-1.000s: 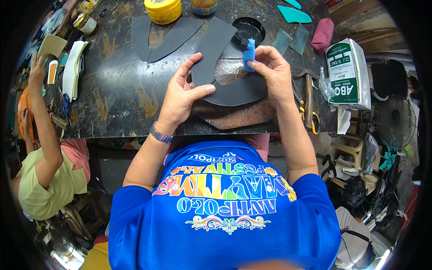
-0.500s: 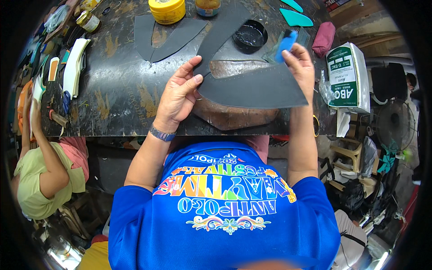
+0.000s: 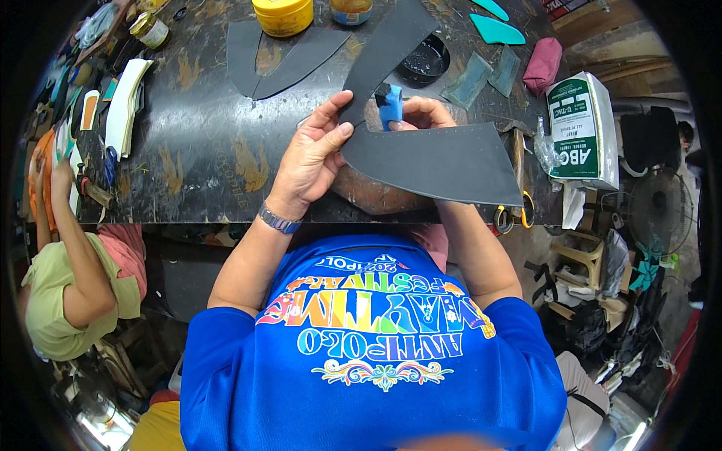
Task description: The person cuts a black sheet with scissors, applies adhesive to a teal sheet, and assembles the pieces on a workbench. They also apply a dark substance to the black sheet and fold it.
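Observation:
My left hand pinches a black V-shaped sheet piece, like a shoe upper, at its inner bend between thumb and fingers. The piece is raised over the near part of the table, its two arms spread to the far right and near right. In the gap between the arms, my right hand grips a small blue sponge whose upper end is black. That sponge is close to the inner edge; I cannot tell whether it touches. Part of my right hand and wrist is hidden behind the nearer arm.
A round black dish with wet-looking contents stands beyond the piece. Another black V-shaped piece lies at far left, by a yellow tub. Scissors and a bagged green-and-white can are at right. A co-worker works at left.
My right hand has moved left with the sponge, from above the small dish's right side into the gap of the black piece. The piece has tilted slightly, its near arm lower.

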Motion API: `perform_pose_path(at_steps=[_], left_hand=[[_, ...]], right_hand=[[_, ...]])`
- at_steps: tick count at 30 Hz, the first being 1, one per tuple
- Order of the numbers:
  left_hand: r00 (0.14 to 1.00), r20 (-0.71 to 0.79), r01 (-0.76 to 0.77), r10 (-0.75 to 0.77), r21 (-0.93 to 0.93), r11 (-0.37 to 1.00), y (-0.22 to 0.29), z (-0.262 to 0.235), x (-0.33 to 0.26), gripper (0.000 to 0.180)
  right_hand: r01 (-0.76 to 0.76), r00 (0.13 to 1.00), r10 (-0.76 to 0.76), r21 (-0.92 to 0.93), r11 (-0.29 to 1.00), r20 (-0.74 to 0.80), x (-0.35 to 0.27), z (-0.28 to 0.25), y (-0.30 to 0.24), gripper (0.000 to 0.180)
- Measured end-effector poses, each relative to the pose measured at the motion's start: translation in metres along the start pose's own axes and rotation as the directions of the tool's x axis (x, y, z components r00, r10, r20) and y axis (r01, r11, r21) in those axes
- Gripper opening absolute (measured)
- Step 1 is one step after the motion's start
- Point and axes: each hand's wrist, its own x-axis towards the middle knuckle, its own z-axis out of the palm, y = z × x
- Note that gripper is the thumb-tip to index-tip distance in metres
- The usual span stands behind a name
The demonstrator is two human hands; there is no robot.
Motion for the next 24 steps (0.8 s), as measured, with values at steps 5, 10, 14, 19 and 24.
perform_pose_path(at_steps=[5, 10, 14, 19, 24], left_hand=[[1.000, -0.012, 0.025, -0.025, 0.000, 1.000, -0.001, 0.001, -0.001, 0.046], [1.000, -0.004, -0.026, 0.026, 0.044, 0.999, 0.001, 0.002, -0.001, 0.047], [0.998, 0.003, -0.058, 0.058, 0.074, 0.996, 0.002, -0.002, -0.001, 0.048], [0.999, 0.027, -0.048, 0.045, 0.136, 0.990, 0.006, -0.007, -0.001, 0.047], [0.998, 0.031, -0.054, 0.050, 0.163, 0.985, 0.008, -0.006, 0.000, 0.047]], right_hand=[[-0.028, 0.998, 0.024, 0.059, 0.998, 0.061, -0.004, 0.001, 0.003, 0.026], [-0.037, 0.981, 0.026, 0.050, 0.998, 0.192, -0.010, -0.005, -0.001, 0.027], [-0.235, 0.943, 0.190, 0.145, 0.961, 0.272, -0.013, -0.014, -0.009, 0.029], [-0.181, 0.952, 0.142, 0.121, 0.976, 0.272, -0.013, -0.015, -0.010, 0.031], [-0.193, 0.952, 0.147, 0.149, 0.970, 0.270, -0.015, -0.013, -0.008, 0.032]])
